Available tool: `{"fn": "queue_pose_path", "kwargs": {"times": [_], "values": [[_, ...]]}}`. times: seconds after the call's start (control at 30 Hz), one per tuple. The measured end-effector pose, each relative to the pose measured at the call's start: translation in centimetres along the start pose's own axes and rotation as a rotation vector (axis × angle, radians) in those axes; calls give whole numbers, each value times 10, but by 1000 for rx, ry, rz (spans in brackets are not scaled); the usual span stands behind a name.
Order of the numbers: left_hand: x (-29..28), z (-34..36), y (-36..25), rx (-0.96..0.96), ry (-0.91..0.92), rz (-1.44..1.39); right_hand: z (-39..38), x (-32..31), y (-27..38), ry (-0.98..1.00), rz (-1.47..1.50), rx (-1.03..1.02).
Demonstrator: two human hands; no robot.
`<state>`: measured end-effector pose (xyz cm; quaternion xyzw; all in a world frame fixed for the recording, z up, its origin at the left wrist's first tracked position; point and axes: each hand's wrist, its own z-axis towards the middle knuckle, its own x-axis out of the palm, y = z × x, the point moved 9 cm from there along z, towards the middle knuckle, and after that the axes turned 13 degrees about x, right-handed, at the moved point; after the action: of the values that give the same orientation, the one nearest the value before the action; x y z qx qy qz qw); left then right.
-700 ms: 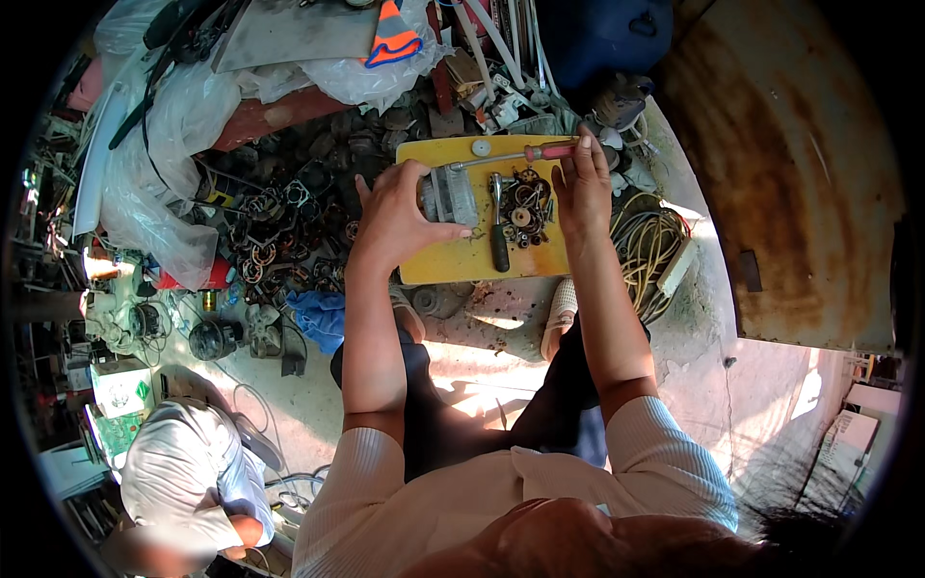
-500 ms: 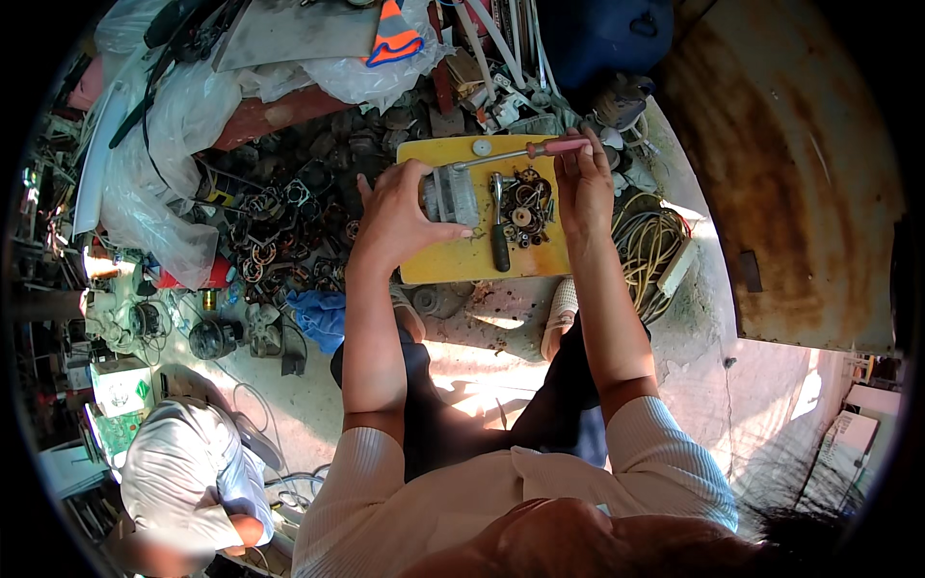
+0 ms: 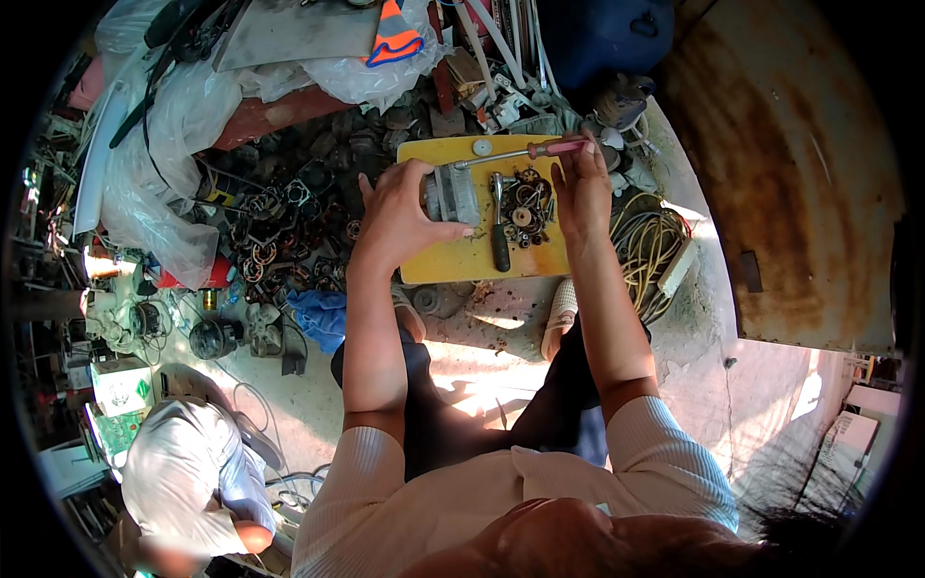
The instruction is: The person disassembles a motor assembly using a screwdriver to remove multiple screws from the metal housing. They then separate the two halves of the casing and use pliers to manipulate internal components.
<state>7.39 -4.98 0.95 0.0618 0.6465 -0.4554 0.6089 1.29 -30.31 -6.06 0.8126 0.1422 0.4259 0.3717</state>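
Note:
My left hand [image 3: 393,210] grips a grey, ribbed metal block [image 3: 451,196], thumb along its near side, over the left part of a yellow board [image 3: 436,267]. In my right hand [image 3: 584,191] is the pink handle of a screwdriver [image 3: 551,148], pinched near its end. The shaft runs left, with its tip against the block's upper right corner. Right of the block lies a ratchet wrench with a dark green handle [image 3: 500,248]. Beside it sits a heap of small gears and screws [image 3: 528,207]. A white round disc [image 3: 482,147] rests near the board's far edge.
Dark scrap parts [image 3: 299,193] pile up left of the board. Coiled yellow cable [image 3: 641,250] lies to its right, before a rusty metal sheet [image 3: 809,173]. A blue container [image 3: 602,39] stands behind. Another person [image 3: 188,472] bends down at the lower left. A blue cloth [image 3: 320,316] lies nearby.
My right hand has shifted very slightly on the screwdriver handle. My left hand and the metal block stay in place. The other person at lower left has moved a little to the right.

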Motion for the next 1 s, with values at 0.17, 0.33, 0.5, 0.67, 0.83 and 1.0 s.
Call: {"fn": "queue_pose_path", "kwargs": {"times": [0.17,0.33,0.5,0.67,0.83,1.0], "values": [[-1,-2,3,3,-11,1,-7,6,1,-35,-82,43],[-1,0,-1,7,-6,-24,7,-7,-2,15,-12,-28],[0,-1,4,12,-13,-27,-2,0,-3,-52,-9,45],[-1,0,2,20,-21,-52,6,-10,-1,-21,-41,-13],[0,0,1,8,-12,-79,4,-3,0,4,3,-19],[0,-1,3,16,-20,-42,3,-5,1,-43,-44,7]]}}
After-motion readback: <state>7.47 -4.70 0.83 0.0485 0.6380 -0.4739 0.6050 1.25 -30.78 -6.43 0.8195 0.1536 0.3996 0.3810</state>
